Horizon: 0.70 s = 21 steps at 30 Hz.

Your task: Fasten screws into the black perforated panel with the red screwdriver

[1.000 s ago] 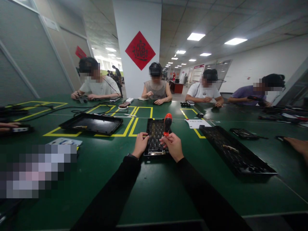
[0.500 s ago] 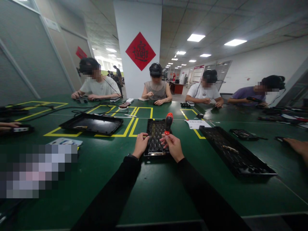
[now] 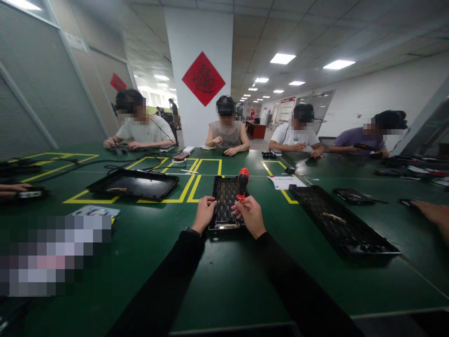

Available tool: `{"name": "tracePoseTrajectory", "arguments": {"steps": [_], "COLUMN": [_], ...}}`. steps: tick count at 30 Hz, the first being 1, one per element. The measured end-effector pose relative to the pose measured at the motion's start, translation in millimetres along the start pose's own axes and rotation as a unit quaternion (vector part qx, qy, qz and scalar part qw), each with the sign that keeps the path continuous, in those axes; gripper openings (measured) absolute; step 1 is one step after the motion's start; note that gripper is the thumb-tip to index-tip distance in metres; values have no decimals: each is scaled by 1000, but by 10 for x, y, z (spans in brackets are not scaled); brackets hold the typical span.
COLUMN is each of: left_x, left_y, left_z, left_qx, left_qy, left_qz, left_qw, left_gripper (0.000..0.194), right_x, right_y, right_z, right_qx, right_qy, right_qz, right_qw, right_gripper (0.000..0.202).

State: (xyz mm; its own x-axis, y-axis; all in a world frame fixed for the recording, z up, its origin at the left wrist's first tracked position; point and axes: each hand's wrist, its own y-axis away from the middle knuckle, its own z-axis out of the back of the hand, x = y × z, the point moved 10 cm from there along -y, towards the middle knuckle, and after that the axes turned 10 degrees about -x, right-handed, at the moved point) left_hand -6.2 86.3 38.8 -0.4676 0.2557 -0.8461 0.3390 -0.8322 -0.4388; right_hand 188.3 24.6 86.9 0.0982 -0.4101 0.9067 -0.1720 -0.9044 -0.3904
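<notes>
A small black tray-like case (image 3: 226,206) lies in front of me, its inside dotted with light marks. My left hand (image 3: 204,213) grips its left side, thumb and fingers closed at the rim. My right hand (image 3: 251,216) pinches a screwdriver (image 3: 242,183) low on its red and black handle, over the right part of the case. The handle stands nearly upright, leaning slightly. I cannot make out the screwdriver's tip among the fingers and the dark case. Along the case's near end runs a light-coloured strip (image 3: 227,227).
A wide black tray (image 3: 154,185) lies left, a long black tray (image 3: 345,229) right. A white paper (image 3: 287,182) and a small black device (image 3: 352,195) lie behind. Cables (image 3: 70,164) cross the left side. Several people sit opposite; other hands (image 3: 426,213) rest at both sides.
The view has shifted slightly, so most things appear a little lower. Both hands keep their places at the case, and the screwdriver stays in my right hand.
</notes>
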Motion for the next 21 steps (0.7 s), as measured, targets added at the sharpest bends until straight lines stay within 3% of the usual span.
{"name": "tracePoseTrajectory", "arguments": {"steps": [14,21], "left_x": [24,29], "left_y": [-7,-13], "left_z": [-12,-9], "left_qx": [0,-3], "left_qy": [-2,0], "left_qz": [-5,-11], "left_qw": [1000,1000], "left_gripper": [20,20], "right_x": [90,91], "right_y": [14,-12], "right_z": [60,3], "right_qx": [-30,3], "right_qy": [76,61], "right_qz": [64,53], "right_qw": [995,997], "right_gripper": [26,31]}}
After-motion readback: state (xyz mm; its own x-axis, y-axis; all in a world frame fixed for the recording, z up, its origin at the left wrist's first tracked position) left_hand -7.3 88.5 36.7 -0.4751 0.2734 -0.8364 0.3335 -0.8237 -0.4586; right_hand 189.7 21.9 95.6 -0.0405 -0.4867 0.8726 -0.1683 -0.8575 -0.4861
